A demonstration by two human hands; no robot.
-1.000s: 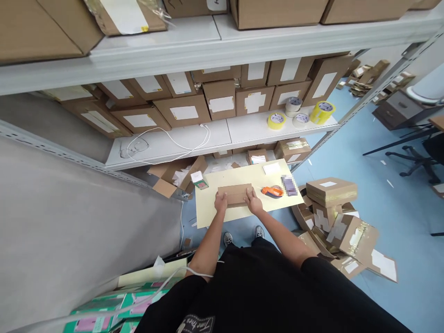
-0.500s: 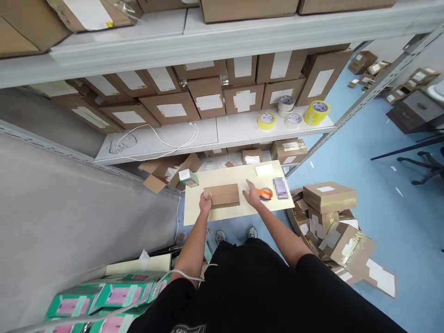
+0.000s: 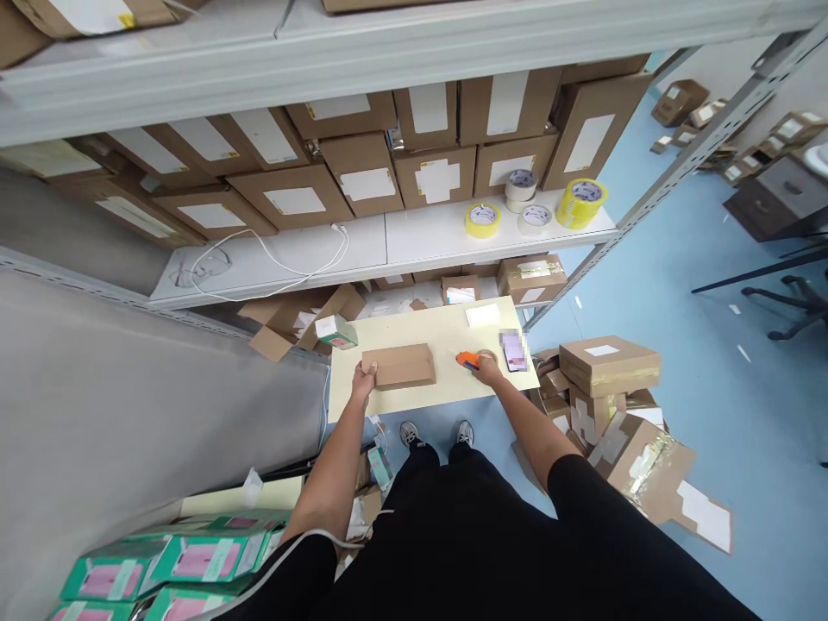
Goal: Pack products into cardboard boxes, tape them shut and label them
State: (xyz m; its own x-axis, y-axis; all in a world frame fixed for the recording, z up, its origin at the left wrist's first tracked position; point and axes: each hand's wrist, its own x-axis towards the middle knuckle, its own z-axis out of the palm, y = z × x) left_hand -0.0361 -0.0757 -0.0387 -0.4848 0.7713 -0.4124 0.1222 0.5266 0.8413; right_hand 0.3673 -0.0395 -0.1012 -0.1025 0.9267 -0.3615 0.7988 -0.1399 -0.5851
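A closed brown cardboard box [image 3: 404, 366] lies lengthwise on the pale yellow table [image 3: 446, 323]. My left hand [image 3: 364, 379] grips its left end, thumb on top. To the right of the box, my right hand [image 3: 486, 369] is wrapped around an orange tape dispenser [image 3: 467, 359], held apart from the box. Part of the dispenser and its roll is hidden by the hand. A phone [image 3: 514, 350] with a lit screen lies right of that hand. Behind sits a white pad [image 3: 483, 315], and a small white-and-green box [image 3: 336, 331] stands at the table's back left corner.
Beyond the table, a shelf [image 3: 362, 250] bears labelled cartons, a white cable [image 3: 272, 276] and several tape rolls [image 3: 482, 221]. An open carton [image 3: 275, 336] stands low at the left. Cardboard boxes [image 3: 611, 366] are piled on the floor at right; green-and-pink packages [image 3: 200, 559] lie lower left.
My right hand has gone from open beside the box to closed around the tape dispenser, now turned toward the box. My left hand stays on the box. The view has shifted slightly.
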